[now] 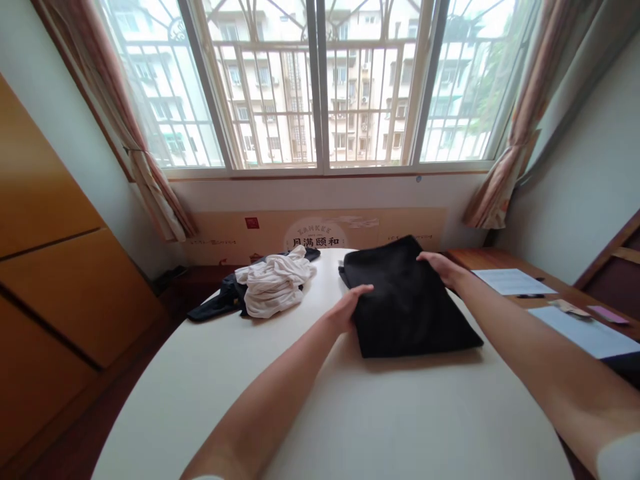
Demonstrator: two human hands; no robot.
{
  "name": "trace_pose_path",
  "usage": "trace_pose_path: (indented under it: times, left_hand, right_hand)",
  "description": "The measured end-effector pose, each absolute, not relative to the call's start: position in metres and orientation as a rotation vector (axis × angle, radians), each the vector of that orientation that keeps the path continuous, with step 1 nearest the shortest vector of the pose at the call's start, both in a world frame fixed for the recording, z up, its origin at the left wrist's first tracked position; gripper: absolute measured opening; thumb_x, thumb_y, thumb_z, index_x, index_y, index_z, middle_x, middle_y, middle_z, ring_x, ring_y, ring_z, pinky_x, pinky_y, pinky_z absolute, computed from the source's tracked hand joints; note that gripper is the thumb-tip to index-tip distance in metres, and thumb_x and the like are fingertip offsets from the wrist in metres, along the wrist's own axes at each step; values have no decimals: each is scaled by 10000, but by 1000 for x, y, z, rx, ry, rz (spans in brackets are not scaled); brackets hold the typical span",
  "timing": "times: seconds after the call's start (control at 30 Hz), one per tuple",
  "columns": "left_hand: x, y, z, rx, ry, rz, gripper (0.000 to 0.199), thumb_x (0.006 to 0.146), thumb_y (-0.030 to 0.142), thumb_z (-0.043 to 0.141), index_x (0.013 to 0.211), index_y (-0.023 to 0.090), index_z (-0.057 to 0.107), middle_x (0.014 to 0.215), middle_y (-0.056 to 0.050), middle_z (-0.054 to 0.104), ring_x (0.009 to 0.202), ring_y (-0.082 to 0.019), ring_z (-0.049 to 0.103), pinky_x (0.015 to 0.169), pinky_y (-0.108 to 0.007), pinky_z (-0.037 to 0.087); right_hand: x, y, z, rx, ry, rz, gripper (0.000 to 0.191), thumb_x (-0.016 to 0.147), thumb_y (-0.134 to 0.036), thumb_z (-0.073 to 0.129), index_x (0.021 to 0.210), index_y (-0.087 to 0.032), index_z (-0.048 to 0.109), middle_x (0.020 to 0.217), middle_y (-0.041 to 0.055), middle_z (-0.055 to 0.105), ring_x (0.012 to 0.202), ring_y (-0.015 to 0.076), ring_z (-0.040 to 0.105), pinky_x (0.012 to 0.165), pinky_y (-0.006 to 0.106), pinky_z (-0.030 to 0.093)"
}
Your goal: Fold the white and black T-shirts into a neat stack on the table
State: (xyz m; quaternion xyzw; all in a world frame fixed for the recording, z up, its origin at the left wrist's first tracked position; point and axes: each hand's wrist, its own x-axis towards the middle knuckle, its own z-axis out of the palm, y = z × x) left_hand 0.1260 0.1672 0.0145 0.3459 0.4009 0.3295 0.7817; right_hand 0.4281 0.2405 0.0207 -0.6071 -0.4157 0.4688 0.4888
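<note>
The left hand (347, 308) and right hand (440, 267) lie open, fingers flat, gripping nothing, on opposite edges of the folded black cloth (407, 310), its long axis pointing toward the window (320, 87).

Window (320, 87) blowing out hard rn, daylight flooding in, bldgs (265, 87) outside washed near white. Room's dimmer but evenly lit, shadows soft, only a faint dark band by the black cloth (410, 307). Wide lens bowing the table (400, 427) edge, wall (590, 167) leaning at R side. Detail in the cloth crushed dark, rest looks reasonably sharp.
</note>
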Motion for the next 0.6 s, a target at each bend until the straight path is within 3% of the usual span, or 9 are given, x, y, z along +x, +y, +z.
trace_pose_path:
  times: [0.07,0.17,0.33,0.43,0.5,0.6]
  left_hand:
    - [125,164,-6,753,963,689,389,764,295,783,1113,144,698,847,-61,773,704,-202,735,697,-286,610]
    - [123,162,-16,830,976,787,646,681,181,771,1307,194,612,1002,-48,769,786,-196,734,743,-295,615]
    - [125,174,-7,1046,775,1011,1030,551,81,684,1527,288,429,1328,-63,691,1015,-225,721,784,-281,610]
    - [125,189,-5,1099,794,1014,1189,531,81,682,1615,329,264,1376,-71,662,1038,-246,721,766,-293,611]
    - [125,197,-8,1088,873,1000,1233,542,96,697,1636,332,179,1384,-87,652,1042,-266,722,778,-332,619]
    - [127,194,-15,1147,976,1094,1132,584,116,721,1601,257,245,1385,-127,642,1158,-295,685,924,-392,601]
  right_hand:
    - [428,243,-14,-1482,-999,1093,113,683,-174,670,786,-192,625,622,42,674,560,215,632,518,305,522]
    - [436,253,-36,-1452,-1004,1016,293,618,-120,664,900,-199,643,694,6,695,655,207,661,582,281,527]
    - [454,277,-33,-1268,-1101,787,380,633,-222,732,1000,-219,636,926,2,738,835,198,691,758,291,559]
    - [456,279,-38,-1407,-1160,578,345,678,-282,703,1012,-208,660,896,20,745,861,226,701,769,311,569]
    - [454,277,-43,-1556,-1181,490,292,684,-261,660,965,-189,691,837,40,745,875,252,708,774,323,570]
    - [451,274,-48,-1687,-1209,422,250,671,-214,617,891,-168,726,845,72,760,896,270,720,829,340,566]
